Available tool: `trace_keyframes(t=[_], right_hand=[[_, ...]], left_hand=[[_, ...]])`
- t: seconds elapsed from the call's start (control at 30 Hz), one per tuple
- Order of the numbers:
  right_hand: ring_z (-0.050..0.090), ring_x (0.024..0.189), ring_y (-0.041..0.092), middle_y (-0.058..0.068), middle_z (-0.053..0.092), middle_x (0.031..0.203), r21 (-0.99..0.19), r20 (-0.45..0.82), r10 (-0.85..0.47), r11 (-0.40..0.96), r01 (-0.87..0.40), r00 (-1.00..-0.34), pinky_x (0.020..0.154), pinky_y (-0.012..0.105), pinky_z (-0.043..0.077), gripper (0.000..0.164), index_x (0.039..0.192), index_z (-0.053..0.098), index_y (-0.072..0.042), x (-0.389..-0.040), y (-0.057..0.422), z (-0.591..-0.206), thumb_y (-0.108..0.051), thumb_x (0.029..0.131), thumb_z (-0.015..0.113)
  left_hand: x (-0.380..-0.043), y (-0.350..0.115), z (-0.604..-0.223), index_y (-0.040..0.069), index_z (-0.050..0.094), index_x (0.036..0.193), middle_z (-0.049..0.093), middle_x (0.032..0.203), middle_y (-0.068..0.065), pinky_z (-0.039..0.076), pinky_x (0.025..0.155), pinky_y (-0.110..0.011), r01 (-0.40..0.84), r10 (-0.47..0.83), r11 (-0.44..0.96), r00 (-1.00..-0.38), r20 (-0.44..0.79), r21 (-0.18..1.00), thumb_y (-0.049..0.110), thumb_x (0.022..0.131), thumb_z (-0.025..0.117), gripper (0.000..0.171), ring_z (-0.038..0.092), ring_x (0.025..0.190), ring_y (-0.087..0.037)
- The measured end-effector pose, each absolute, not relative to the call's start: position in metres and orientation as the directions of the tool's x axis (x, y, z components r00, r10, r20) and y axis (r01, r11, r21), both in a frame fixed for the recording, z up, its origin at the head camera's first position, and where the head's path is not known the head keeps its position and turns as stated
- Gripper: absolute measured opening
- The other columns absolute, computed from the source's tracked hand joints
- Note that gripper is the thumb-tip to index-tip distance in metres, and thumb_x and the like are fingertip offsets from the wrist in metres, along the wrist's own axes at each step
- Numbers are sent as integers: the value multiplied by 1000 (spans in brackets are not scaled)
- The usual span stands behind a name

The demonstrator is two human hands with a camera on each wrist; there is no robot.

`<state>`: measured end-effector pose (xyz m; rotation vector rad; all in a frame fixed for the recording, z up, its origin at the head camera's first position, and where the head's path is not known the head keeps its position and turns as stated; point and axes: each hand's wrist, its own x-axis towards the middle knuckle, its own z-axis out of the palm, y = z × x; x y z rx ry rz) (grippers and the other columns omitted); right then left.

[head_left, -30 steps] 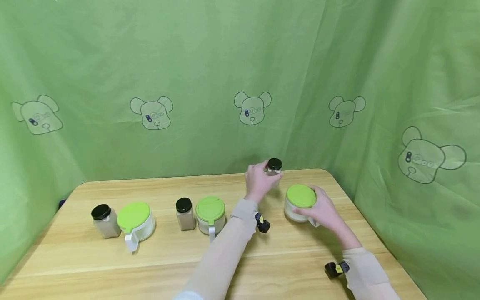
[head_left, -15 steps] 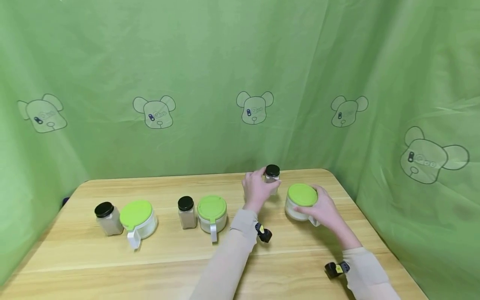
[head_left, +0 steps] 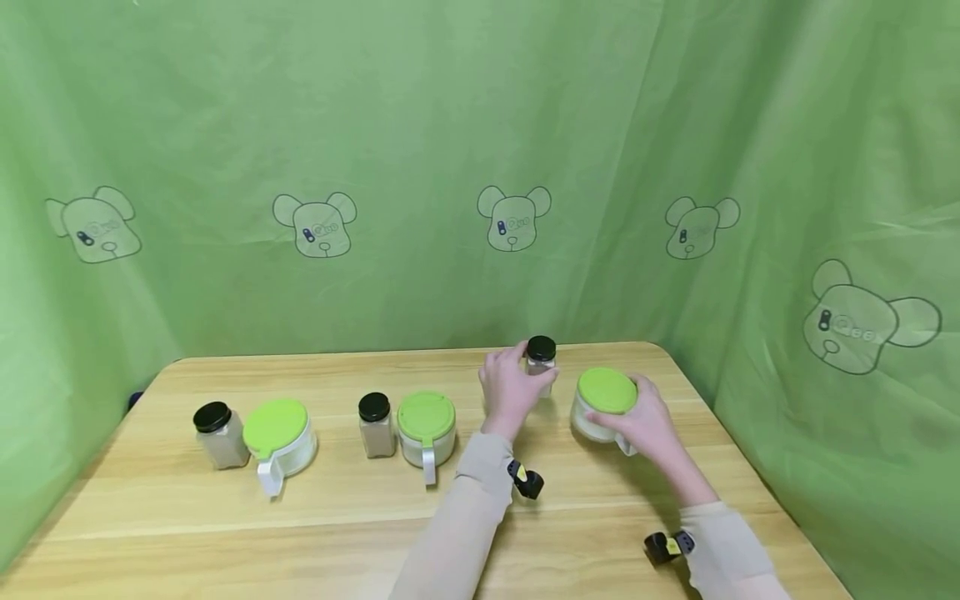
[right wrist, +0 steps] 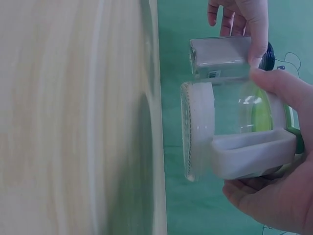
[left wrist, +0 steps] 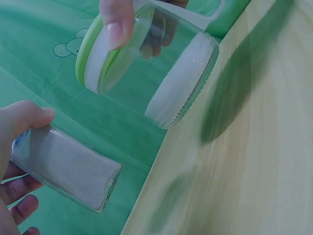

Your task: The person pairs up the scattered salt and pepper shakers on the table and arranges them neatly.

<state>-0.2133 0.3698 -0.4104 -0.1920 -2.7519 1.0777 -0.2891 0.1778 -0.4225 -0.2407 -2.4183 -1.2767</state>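
Observation:
My left hand (head_left: 512,390) grips a square glass spice jar (left wrist: 68,169) of grey-brown powder with a black lid (head_left: 541,348). The thumb and fingers lie on opposite sides of it. To its right, my right hand (head_left: 647,419) holds a round glass seasoning jar (right wrist: 230,105) around its upper body. That one has a green lid (head_left: 606,390), a white handle (right wrist: 254,154) and a layer of white granules (left wrist: 178,81) at the bottom. Both jars hang above the tabletop, side by side with a small space between them, and shadows fall on the wood below.
On the wooden table (head_left: 300,542) stand two more pairs. A black-lidded jar (head_left: 377,429) is beside a green-lidded jar (head_left: 426,421) near the middle. Another black-lidded jar (head_left: 222,437) and green-lidded jar (head_left: 277,433) are at the left. Green cloth (head_left: 412,125) hangs behind and alongside.
My left hand has brought the spice jar down and slightly left, nearer to me. The right hand with the seasoning jar has hardly moved. The head view has shifted slightly.

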Motion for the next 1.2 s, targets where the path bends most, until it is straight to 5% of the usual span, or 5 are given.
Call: trace_keyframes(t=[1.2], right_hand=[[40,125,48,34,33,142,-771,144,480,602,205,-866,109,63,34,108,146,21,10,-199,341,-401,-31,70,86]], left_hand=[[-241,166,-437,14,66,125,71,119,-2,40,91,-36,299,-90,613,-893,440,732,51,68,83,70,55,102,-19]])
